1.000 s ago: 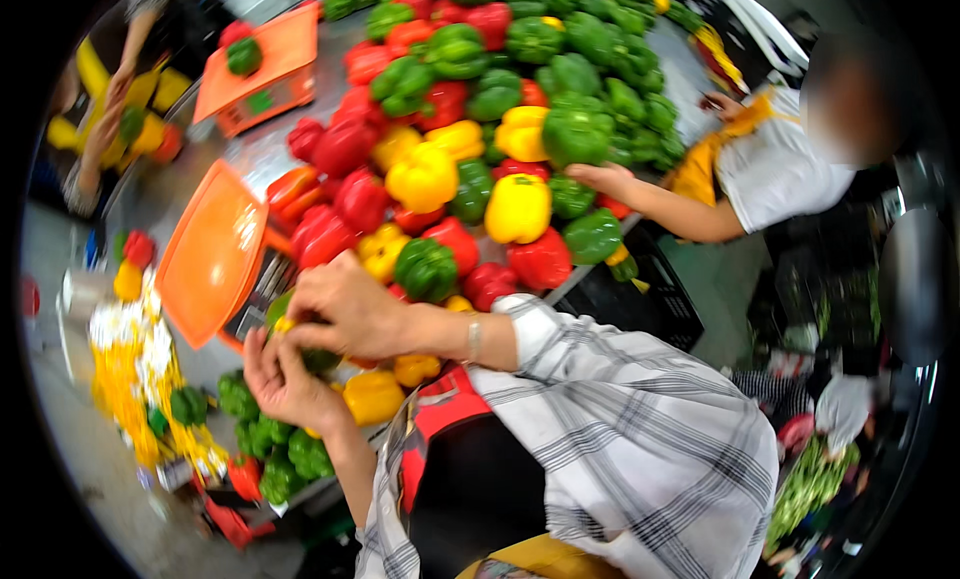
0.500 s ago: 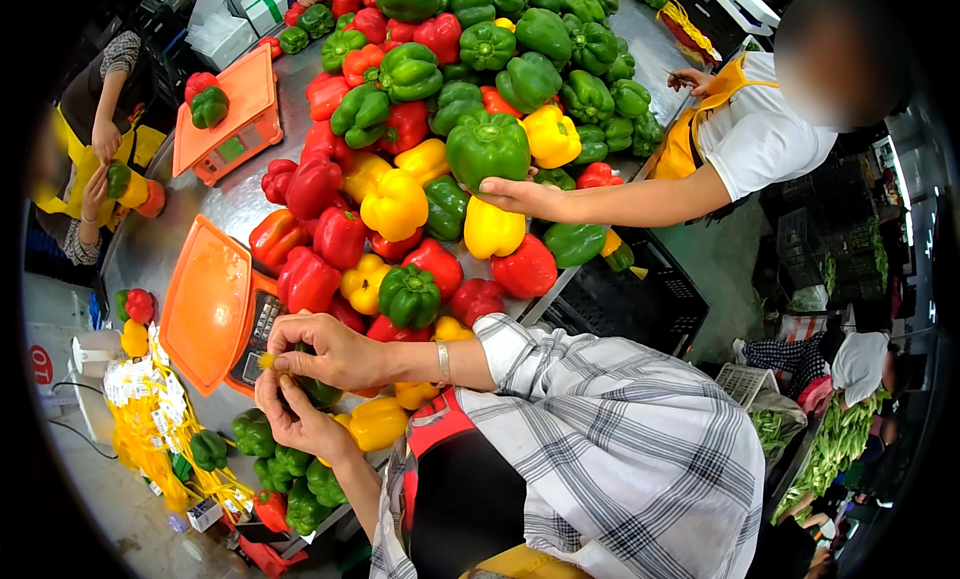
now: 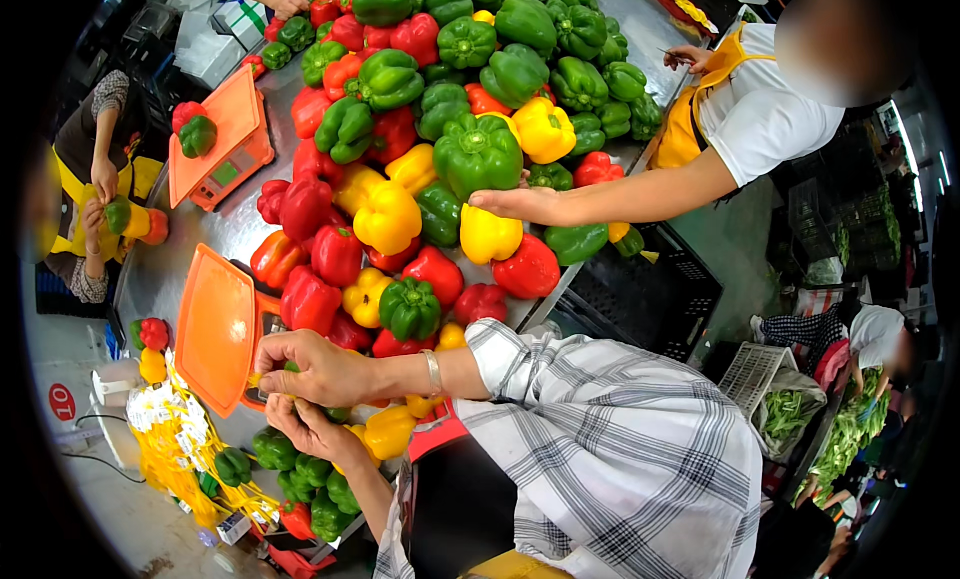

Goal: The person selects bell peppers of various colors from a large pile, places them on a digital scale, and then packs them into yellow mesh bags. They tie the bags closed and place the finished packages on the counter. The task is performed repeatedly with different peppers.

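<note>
My right hand [image 3: 315, 371], a bracelet on its wrist, is beside the orange scale tray [image 3: 215, 324] and pinches a small yellow strip [image 3: 256, 380]; a bit of green shows under its fingers. My left hand [image 3: 312, 431] is curled just below it, fingertips meeting at the same strip. A green pepper [image 3: 336, 414] and a yellow pepper [image 3: 388, 431] lie right behind my hands. A heap of red, yellow and green bell peppers [image 3: 410, 309] covers the steel table [image 3: 225, 229] beyond.
A co-worker's hand [image 3: 515, 204] rests on a yellow pepper [image 3: 488, 234] under a big green one [image 3: 478, 154]. A second orange scale [image 3: 220, 139] holds two peppers. Yellow nets [image 3: 165, 439] and bagged peppers [image 3: 310, 479] lie lower left. Black crate [image 3: 640, 299] at right.
My hands have stayed together by the orange tray, fingers working at the yellow strip. The co-worker's hand has shifted across the pile to the yellow pepper.
</note>
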A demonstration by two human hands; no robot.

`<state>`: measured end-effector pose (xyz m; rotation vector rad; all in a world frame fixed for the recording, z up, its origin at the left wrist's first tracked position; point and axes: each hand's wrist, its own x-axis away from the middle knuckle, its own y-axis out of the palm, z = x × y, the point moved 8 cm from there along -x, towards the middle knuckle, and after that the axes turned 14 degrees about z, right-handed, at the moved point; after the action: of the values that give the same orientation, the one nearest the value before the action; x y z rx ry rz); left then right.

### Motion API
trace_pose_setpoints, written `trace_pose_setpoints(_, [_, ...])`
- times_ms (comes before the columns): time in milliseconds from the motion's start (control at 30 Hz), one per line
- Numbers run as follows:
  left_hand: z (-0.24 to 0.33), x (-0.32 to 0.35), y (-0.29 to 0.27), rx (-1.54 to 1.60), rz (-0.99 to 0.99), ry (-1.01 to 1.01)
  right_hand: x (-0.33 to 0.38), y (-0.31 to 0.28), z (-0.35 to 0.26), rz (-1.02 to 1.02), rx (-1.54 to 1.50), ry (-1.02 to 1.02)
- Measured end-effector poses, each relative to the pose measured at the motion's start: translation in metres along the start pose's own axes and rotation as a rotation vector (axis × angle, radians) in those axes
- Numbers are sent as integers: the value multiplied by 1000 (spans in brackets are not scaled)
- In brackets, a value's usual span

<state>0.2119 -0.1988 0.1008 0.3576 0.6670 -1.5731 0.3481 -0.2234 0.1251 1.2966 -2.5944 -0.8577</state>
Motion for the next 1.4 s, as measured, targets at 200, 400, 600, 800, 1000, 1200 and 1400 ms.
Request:
trace_pose_setpoints(200, [7,-3,10,16,-57,-3,-3,-15,-12,-14,124,-66])
trace_pose_setpoints(400, [12,-1,21,112,-104,-7,0,-43,-52,-57,276,-245])
trace_pose_setpoints(600, [-4,-2,5,135,-54,-150,-14,-191,-182,489,556,-457])
trace_pose_setpoints(800, [-5,-3,14,135,-115,-131,3,-314,-189,624,1019,-190])
trace_pose_setpoints(1000, [-14,-7,9,125,-102,-194,0,-334,-160,610,708,53])
trace_pose_setpoints(1200, [-13,-9,6,141,-124,-157,3,-328,-165,585,640,107])
trace_pose_setpoints(1400, [-15,-6,8,183,-97,-191,2,-331,-164,593,624,92])
